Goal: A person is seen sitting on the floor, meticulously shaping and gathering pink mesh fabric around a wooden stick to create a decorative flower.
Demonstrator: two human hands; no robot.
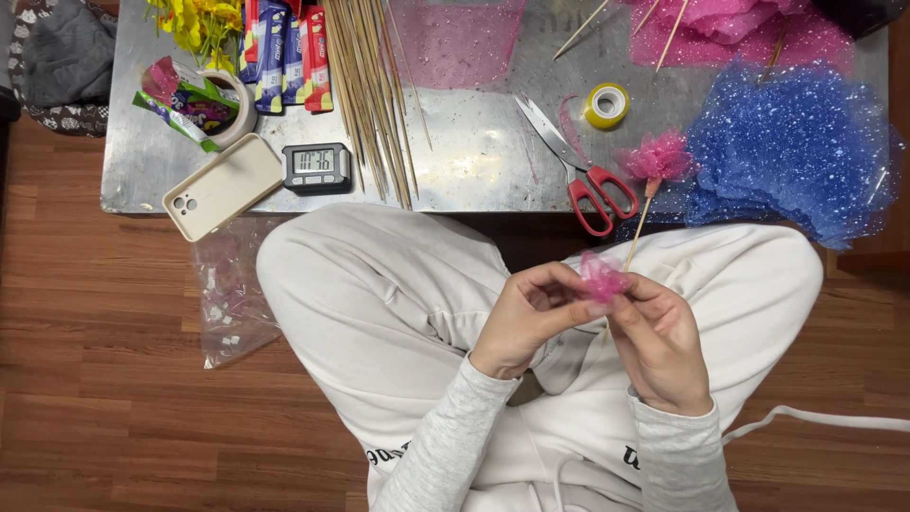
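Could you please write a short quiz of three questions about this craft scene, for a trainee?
1. True or false: both hands pinch the pink mesh piece above the lap.
2. Which thing lies between the scissors and the blue mesh pile? A) the phone B) a pink mesh flower on a stick C) the timer
3. Fill in: the roll of yellow tape lies on the metal ____.

Key
1. True: the left hand and the right hand meet on it.
2. B
3. table
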